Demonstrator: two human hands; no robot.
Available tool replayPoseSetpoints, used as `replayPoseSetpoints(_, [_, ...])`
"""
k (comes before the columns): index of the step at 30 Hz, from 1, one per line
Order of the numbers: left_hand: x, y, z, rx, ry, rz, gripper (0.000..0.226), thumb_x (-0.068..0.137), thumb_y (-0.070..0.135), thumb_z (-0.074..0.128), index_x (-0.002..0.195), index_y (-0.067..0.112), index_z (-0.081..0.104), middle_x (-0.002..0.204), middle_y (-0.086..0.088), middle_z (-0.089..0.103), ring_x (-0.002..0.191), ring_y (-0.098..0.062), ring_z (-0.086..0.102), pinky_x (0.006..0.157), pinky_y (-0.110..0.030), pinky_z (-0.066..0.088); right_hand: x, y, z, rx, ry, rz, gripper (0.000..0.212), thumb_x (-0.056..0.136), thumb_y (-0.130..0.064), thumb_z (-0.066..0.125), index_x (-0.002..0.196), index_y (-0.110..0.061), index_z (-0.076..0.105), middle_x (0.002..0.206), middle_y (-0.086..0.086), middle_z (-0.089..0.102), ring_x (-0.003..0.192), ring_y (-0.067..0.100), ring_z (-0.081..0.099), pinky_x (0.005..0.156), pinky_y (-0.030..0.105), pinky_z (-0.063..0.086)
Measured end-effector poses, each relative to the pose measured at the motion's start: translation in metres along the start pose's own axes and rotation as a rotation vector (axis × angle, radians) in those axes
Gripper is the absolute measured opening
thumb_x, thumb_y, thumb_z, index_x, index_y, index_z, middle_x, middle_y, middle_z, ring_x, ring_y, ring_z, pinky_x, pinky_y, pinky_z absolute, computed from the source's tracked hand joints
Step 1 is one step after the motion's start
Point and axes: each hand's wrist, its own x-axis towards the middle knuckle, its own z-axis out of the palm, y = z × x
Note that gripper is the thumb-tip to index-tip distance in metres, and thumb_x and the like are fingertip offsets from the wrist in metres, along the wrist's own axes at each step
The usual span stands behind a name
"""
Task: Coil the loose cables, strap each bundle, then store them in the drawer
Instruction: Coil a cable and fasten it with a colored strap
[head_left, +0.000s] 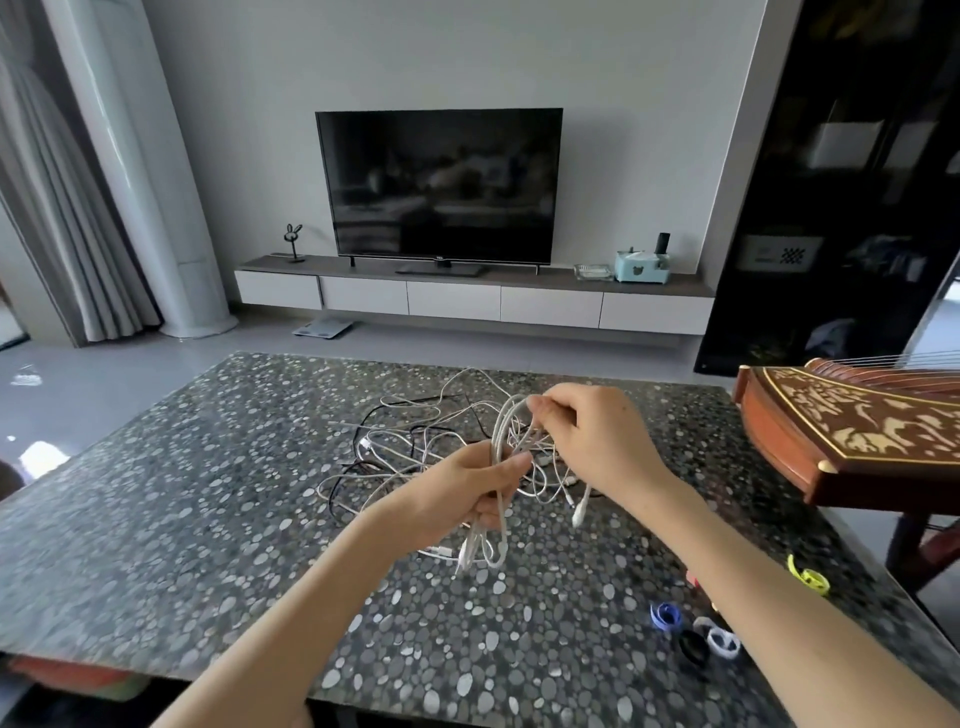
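loosely, thin white cable loops (511, 431) between left hand (470, 493) and right hand (597, 431)

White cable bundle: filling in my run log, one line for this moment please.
step: coiling | left hand: grips white cable bundle | right hand: pinches loop top | straps: unused on table

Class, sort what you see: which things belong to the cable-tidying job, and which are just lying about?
Job:
left hand
right hand
white cable
tangled cables
straps

Lying about:
television
tissue box
scale
stringed instrument
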Motion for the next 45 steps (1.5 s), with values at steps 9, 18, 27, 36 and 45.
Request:
replayPoseSetpoints(9, [0.002,-0.002,0.008,-0.035,0.164,-0.035,0.026,0.102,0.02,0.032,0.091,0.003,0.049,0.086,-0.008,0.061,0.084,-0.019,0.061,0.082,-0.034,0.054,0.014,-0.002,-0.017,-0.071,-0.316,0.114,0.049,0.099,-0.038,0.044,0.077,0.0,0.067,0.047,-0.002,0.041,0.035,0.005,0.033,0.038,0.016,0.025])
replayPoseSetpoints(18, [0.003,0.001,0.02,-0.19,0.074,-0.028,0.033,0.103,0.018,0.03,0.113,-0.011,0.042,0.097,-0.021,0.07,0.087,-0.03,0.069,0.082,-0.04,0.057,0.003,-0.005,-0.003,0.141,-0.146,0.122,0.049,0.099,-0.032,0.046,0.079,0.011,0.059,0.054,0.011,0.041,0.046,0.016,0.035,0.045,0.025,0.026])
replayPoseSetpoints(27, [0.001,-0.008,0.031,-0.005,0.071,0.029,0.029,0.102,0.036,0.026,0.092,0.014,0.043,0.058,0.004,0.026,0.046,-0.008,0.02,0.045,-0.018,0.022,-0.007,0.007,0.018,0.666,-0.137,0.412,0.022,0.096,-0.027,0.053,0.102,-0.015,0.07,0.046,-0.005,0.049,0.04,0.008,0.046,0.053,0.029,0.046])
replayPoseSetpoints(36, [0.002,-0.014,0.031,0.842,0.171,-0.08,0.065,0.085,0.066,0.011,0.088,0.022,0.059,0.078,-0.002,0.062,0.063,-0.013,0.054,0.06,-0.025,0.042,-0.044,0.028,0.0,0.878,-0.534,0.505,0.047,0.083,-0.047,0.055,0.102,-0.006,0.065,0.074,0.011,0.063,0.054,0.011,0.052,0.047,0.02,0.041])
replayPoseSetpoints(45, [-0.002,-0.062,0.061,1.144,0.063,-0.05,0.038,0.1,0.046,0.027,0.105,0.022,0.056,0.074,0.005,0.058,0.067,-0.016,0.053,0.063,-0.03,0.038,-0.113,0.044,0.033,0.921,-0.19,0.717,0.019,0.09,-0.014,0.064,0.081,0.002,0.064,0.061,0.006,0.061,0.049,0.009,0.053,0.044,0.018,0.04])
